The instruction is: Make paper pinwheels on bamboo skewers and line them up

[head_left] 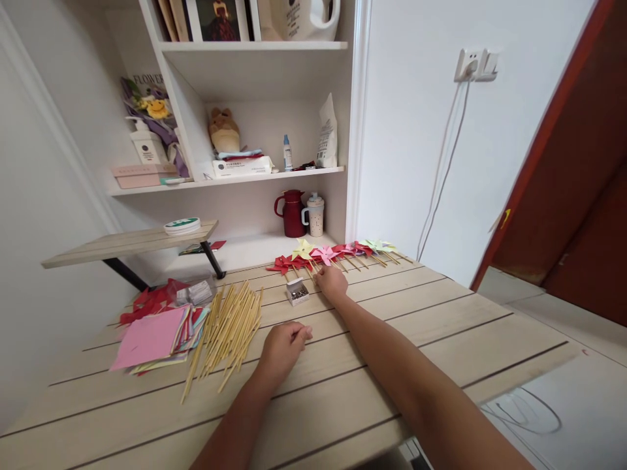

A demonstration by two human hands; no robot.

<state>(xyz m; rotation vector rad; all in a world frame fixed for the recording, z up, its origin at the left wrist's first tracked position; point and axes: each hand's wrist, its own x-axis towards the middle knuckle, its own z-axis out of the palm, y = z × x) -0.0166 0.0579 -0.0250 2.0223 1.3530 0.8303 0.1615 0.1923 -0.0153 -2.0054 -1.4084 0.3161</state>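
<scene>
My right hand (332, 281) reaches far across the wooden table (416, 326) to the row of paper pinwheels (337, 253), its fingers closed around the stick of the pink pinwheel (324, 254). My left hand (284, 346) rests on the tabletop with fingers loosely curled and nothing visible in it. It lies just right of a pile of bamboo sticks (230, 326). A small open box of pins (297, 292) sits between the two hands, left of my right hand.
A stack of coloured paper squares (157, 336) and red scraps (147, 303) lie at the left. A raised wooden shelf (127, 245) carries a tape roll (182, 226). A red jug (292, 213) and cup (315, 214) stand at the back. The table edge drops off on the right.
</scene>
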